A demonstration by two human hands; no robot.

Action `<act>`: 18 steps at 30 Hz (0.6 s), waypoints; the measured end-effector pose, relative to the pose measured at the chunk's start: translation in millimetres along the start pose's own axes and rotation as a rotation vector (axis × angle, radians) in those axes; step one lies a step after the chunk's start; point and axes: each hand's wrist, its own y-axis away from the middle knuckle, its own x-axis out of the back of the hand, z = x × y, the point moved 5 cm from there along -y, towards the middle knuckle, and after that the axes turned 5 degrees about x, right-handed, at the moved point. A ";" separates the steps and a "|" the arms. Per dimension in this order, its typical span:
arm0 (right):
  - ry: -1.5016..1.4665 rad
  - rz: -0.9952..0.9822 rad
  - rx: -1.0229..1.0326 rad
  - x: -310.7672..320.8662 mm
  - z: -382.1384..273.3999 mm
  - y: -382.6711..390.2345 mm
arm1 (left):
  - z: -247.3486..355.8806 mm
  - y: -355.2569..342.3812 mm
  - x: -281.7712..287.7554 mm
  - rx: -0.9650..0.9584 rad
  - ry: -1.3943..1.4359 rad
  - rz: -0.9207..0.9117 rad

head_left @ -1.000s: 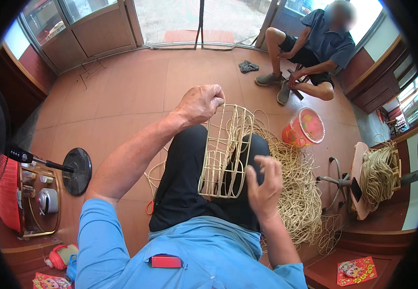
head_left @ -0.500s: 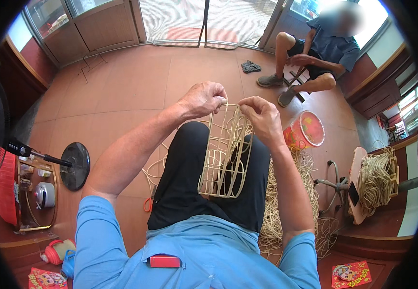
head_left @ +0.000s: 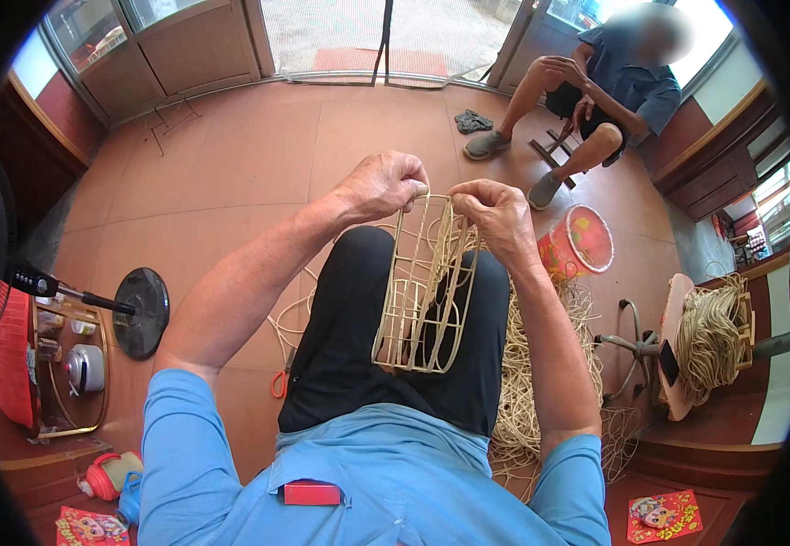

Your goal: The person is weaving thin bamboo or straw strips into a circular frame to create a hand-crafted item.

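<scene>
A long, pale cream wire frame basket [head_left: 386, 341] rests across my thighs, its far end raised between my knees. My left hand [head_left: 386, 187] pinches the far end at its left side, thumb and forefinger together. Just to its right, my right hand [head_left: 497, 223] is closed in a pinch at the far right corner; whether a strand of cord is also in its fingers is too small to tell. Pale cord [head_left: 545, 400] lies in a big tangled heap beside my right leg, and loose loops of it show behind the basket.
Orange-handled scissors [head_left: 279, 384] lie left of my leg. A red bucket [head_left: 586, 238] stands ahead on the right, near a seated person [head_left: 632, 91]. At right, a chair [head_left: 677, 346] carries coiled cord [head_left: 712, 337] and a phone. A fan base [head_left: 142, 314] stands at left.
The seated person has shifted their legs and raised one hand to a knee. My hands and the basket have barely moved.
</scene>
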 end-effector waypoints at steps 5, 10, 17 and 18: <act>0.022 0.021 -0.016 -0.1 -2.0 1.3 | 0.1 -0.5 0.2 0.000 0.000 0.000; -0.001 0.014 -0.030 1.1 1.5 -1.2 | -0.8 -0.5 0.3 -0.003 -0.003 0.003; 0.027 -0.045 -0.084 5.9 1.8 -11.7 | -4.9 -3.4 -1.6 0.003 0.057 -0.024; 0.006 -0.080 -0.101 6.8 3.7 -14.0 | -3.7 -3.7 -2.5 0.016 0.062 -0.026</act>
